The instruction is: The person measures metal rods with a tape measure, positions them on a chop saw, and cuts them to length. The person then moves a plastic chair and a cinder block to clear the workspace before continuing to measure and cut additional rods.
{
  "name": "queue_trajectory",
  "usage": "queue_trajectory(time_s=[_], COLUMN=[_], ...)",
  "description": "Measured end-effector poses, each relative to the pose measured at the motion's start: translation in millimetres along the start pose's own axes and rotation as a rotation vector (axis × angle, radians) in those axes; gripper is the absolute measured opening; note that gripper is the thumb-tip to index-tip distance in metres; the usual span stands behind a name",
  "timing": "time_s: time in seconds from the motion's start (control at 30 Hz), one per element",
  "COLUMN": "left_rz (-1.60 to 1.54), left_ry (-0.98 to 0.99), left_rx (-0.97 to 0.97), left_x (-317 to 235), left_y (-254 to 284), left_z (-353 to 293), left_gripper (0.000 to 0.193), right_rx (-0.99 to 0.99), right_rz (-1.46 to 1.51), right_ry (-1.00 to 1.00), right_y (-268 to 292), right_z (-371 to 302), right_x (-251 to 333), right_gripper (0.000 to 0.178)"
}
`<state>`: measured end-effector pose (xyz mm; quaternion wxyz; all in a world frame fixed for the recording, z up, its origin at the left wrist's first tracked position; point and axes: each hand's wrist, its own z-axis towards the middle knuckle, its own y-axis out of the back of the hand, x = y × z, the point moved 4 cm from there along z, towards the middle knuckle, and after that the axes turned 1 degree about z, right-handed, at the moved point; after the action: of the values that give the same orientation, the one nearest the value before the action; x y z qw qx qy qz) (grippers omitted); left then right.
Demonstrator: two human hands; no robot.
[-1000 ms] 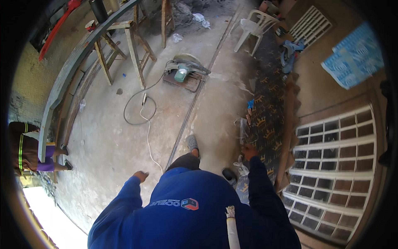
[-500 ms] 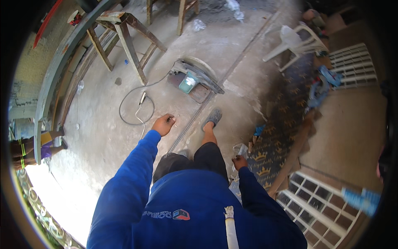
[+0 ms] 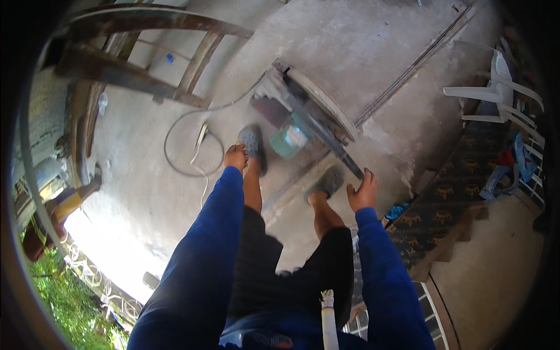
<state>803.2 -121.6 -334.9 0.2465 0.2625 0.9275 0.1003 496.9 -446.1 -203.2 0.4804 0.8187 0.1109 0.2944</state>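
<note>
A cut-off saw (image 3: 318, 116) with a green motor housing (image 3: 289, 137), a curved guard and a long dark bar stands on the concrete floor before my feet. My right hand (image 3: 364, 193) is by the near end of that bar, thumb and fingers apart; whether the fingertips touch it I cannot tell. Left of the saw, my left hand (image 3: 236, 157) hangs above my shoe with its fingers curled in; anything inside them is hidden. A grey cable (image 3: 169, 137) loops from the saw toward a plug connection (image 3: 202, 135) on a white cord (image 3: 201, 169).
Worn wooden trestles (image 3: 134, 70) stand at the far left. A white plastic chair (image 3: 500, 87) is at the right, by a dark patterned sheet (image 3: 449, 181). Another person's leg (image 3: 79, 198) shows at the left edge. A cigarette (image 3: 329, 321) juts up from the lower edge.
I have stepped closer to the saw, and both feet now show beside it. My right hand has moved forward to the bar's end, opening. My left hand has also moved forward.
</note>
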Motion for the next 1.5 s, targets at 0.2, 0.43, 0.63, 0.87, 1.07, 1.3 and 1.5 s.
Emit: queue_trajectory(time_s=[0.2, 0.43, 0.63, 0.87, 1.07, 1.3, 1.5], left_rz=[0.021, -0.001, 0.186, 0.209, 0.056, 0.978, 0.985], left_ry=[-0.003, 0.016, -0.104, -0.026, 0.179, -0.114, 0.310], left_rx=[0.054, 0.012, -0.015, 0.046, 0.151, 0.233, 0.176], left_x=[-61.3, -85.5, -54.2, -38.1, -51.2, 49.5, 132.1], left_y=[-54.6, -80.8, -98.7, -87.9, -81.5, 45.7, 192.3], left_z=[166.9, 235.1, 282.4, 293.6, 264.9, 193.8, 47.6], left_gripper=[0.049, 0.049, 0.057, 0.061, 0.063, 0.059, 0.080], right_rx=[-0.110, -0.098, -0.024, 0.108, 0.082, 0.141, 0.166], right_rz=[-0.109, -0.049, -0.066, -0.039, -0.111, -0.293, -0.319], right_ry=[-0.065, -0.086, -0.136, -0.220, -0.194, -0.031, 0.081], right_y=[-86.2, -93.5, -101.9, -94.6, -75.7, 11.3, 77.9], right_z=[37.8, 40.8, 44.7, 48.3, 47.5, 46.3, 56.4], right_x=[-1.8, -14.2, -25.8, -33.9, -7.7, 90.2, 199.3], right_gripper=[0.057, 0.041, 0.037, 0.038, 0.038, 0.041, 0.045])
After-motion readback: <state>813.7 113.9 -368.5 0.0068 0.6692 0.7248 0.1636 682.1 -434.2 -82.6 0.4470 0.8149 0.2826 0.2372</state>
